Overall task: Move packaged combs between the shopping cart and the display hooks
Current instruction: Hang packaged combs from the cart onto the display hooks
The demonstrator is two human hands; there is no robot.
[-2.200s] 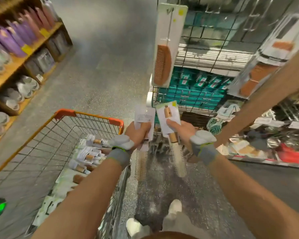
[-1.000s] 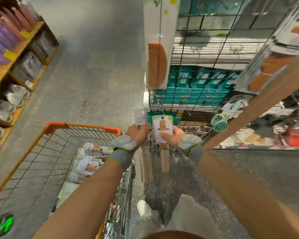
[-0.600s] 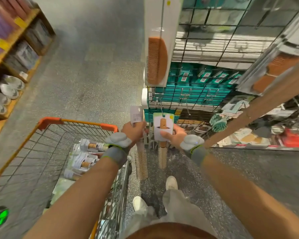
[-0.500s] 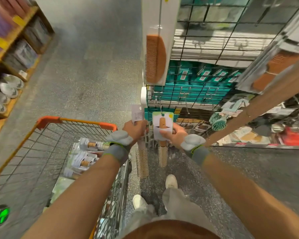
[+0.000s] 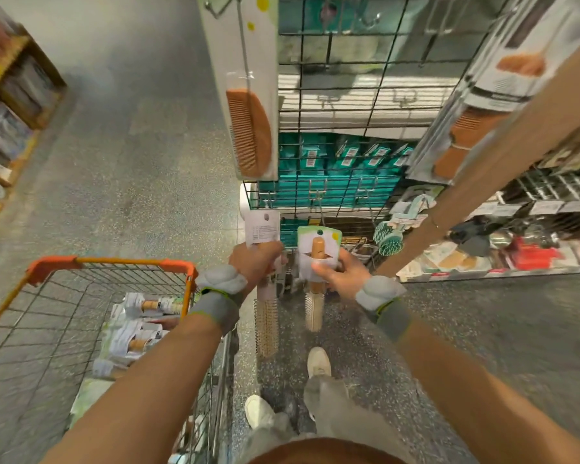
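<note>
My left hand (image 5: 253,262) grips a packaged round brush (image 5: 266,316) by its white card, bristles hanging down. My right hand (image 5: 340,272) pinches a second packaged brush (image 5: 318,252) with a green-edged card and wooden handle. Both hang just in front of the low display hooks (image 5: 318,195) on the black wire grid. The orange-rimmed shopping cart (image 5: 114,262) stands at my left with several more packaged brushes (image 5: 141,326) lying in it. A packaged brown comb (image 5: 248,128) hangs on a hook above.
Teal boxes (image 5: 332,162) sit behind the grid. A wooden post (image 5: 482,182) slants across the right, with a green brush (image 5: 389,237) and shelf goods beside it. Wooden shelves (image 5: 10,95) line the far left across the speckled floor. My shoes are below.
I have stepped closer to the grid. Both hands carried their brushes forward and slightly up toward the low hooks, still gripping them.
</note>
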